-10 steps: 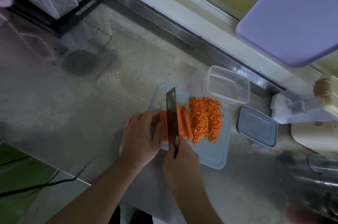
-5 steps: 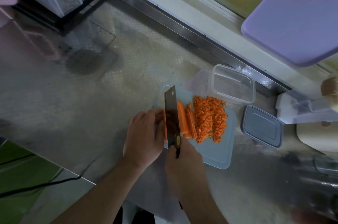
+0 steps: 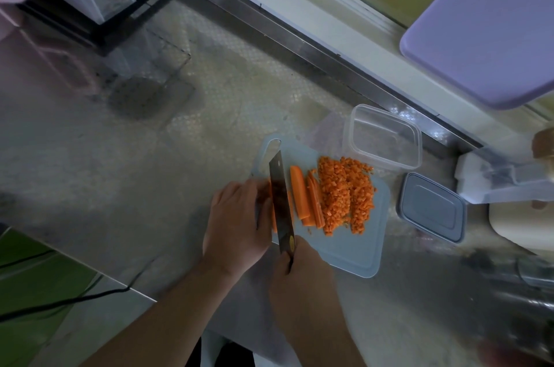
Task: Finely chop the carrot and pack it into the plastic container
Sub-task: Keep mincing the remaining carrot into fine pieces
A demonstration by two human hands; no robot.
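Carrot piece [image 3: 273, 211] under the cut: on the pale blue cutting board [image 3: 353, 252], mostly hidden, only an orange sliver showing between fingers and blade, long axis running away from the body, parallel to the knife [image 3: 281, 205]. Pinned from its left side by the left hand [image 3: 239, 223], fingers curled down onto it and pressed close to the flat of the blade. Blade edge-down along that same axis, handle end wrapped tight in the right hand [image 3: 299, 273], just nearer the body. Lengthwise slicing into slabs, by the look of it, not yet dicing. Immediately right of the blade, apart from it: a thick carrot slab [image 3: 299, 196], then a fan of thinner slices [image 3: 314, 205], all lined up the same way, touching one another. Further right, touching those slices: the heap of diced carrot [image 3: 344, 196], spread over the far right part of the board. Beyond the board's far right corner, just beside it on the table [image 3: 150, 157]: the open plastic container [image 3: 386, 139], empty. Its grey lid [image 3: 431, 208] flat on the table to the board's right. Judged far from done: slabs to be turned crosswise and cut fine, nothing packed. Main risk: left fingertips so near the edge.
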